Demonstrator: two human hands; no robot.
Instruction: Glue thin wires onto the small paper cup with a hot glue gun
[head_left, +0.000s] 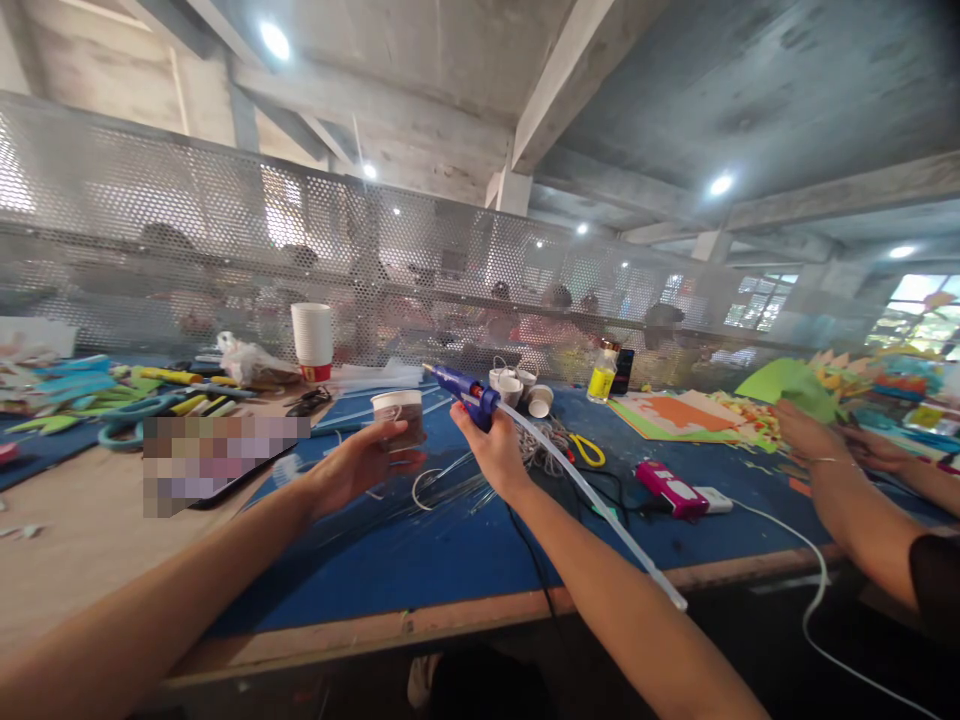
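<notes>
A small paper cup (397, 402) with a white rim and a brownish side is held upright by my left hand (367, 462), its fingers around the lower part. My right hand (495, 450) grips a blue glue gun (459, 388), whose nozzle points to the upper left, just above and right of the cup. A long translucent glue stick (592, 505) runs out of the gun's back end and passes over my right forearm. Thin clear strands and a white loop (424, 490) lie on the blue mat (360, 580) below.
Stacked cups (312, 335), scissors (131, 425) and a phone-like device (240, 460) lie left. Small cups (508, 385), a yellow-labelled bottle (602, 372), tangled cords (551, 445) and a pink device (670, 490) lie right. Another person's hands (814, 435) hold green paper (787, 388). Perforated metal screen (420, 275) behind.
</notes>
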